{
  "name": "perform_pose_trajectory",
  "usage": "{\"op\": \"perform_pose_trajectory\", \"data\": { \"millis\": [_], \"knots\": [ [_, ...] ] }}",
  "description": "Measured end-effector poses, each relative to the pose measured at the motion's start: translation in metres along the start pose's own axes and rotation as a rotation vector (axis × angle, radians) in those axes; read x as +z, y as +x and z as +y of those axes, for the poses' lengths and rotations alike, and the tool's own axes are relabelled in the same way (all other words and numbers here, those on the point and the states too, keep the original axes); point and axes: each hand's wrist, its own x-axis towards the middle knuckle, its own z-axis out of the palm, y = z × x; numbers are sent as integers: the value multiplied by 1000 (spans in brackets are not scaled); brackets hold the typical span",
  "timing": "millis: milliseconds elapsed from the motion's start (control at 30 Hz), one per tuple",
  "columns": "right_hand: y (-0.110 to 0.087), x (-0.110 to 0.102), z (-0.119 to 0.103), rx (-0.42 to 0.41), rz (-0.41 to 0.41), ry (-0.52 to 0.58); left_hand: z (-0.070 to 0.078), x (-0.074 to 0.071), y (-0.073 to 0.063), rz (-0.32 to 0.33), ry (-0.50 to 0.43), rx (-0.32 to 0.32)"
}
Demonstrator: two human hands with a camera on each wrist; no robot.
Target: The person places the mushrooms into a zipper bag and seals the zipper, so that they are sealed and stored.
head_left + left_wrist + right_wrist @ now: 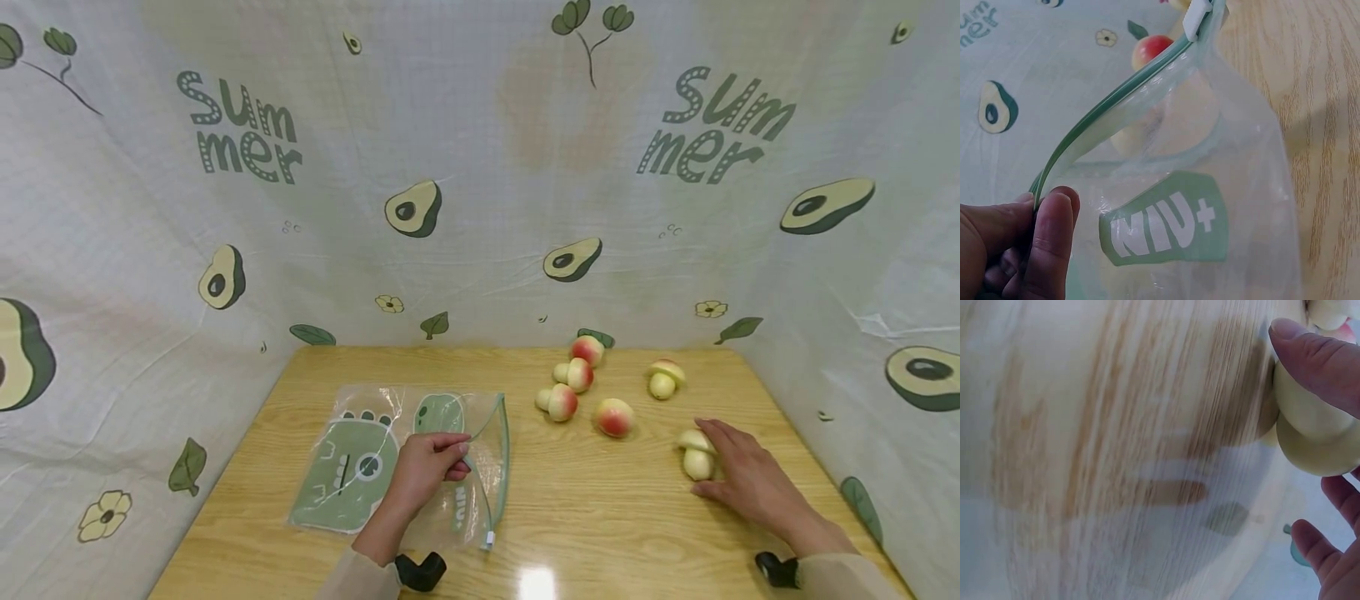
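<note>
A clear zip bag [408, 533] with green monster print and a green edge lies flat on the table. My left hand [431, 467] pinches one green edge of its mouth between thumb and fingers and holds it lifted. In the left wrist view the bag's mouth gapes, with the white slider [1196, 19] at one end. At the right, a cream toy mushroom [698, 464] stands upright on the table. My right hand [753, 479] is around its right side, fingers fairly straight by the cap and thumb near the stem. The right wrist view shows the thumb [1316, 359] in front of the mushroom.
Toward the back are several more toy mushrooms: one upright [663, 379], others on their sides, including one red-capped [558, 402]. Near them rest a red-and-yellow round piece [615, 417] and another reddish one [587, 351]. A printed cloth [480, 167] encloses the wooden table.
</note>
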Motion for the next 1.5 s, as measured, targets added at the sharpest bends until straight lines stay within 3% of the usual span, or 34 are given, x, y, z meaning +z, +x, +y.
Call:
{"op": "perform_pose_trajectory", "data": {
  "millis": [800, 1200, 1500],
  "knots": [
    [6, 6, -1, 104, -10, 18, 3, 1, -2, 5, -9, -9],
    [12, 13, -11, 49, 135, 42, 6, 3, -4, 10, -29, -22],
    [20, 16, -20, -51, 240, 92, 4, 3, -3, 0, -46, -8]
  ]
}}
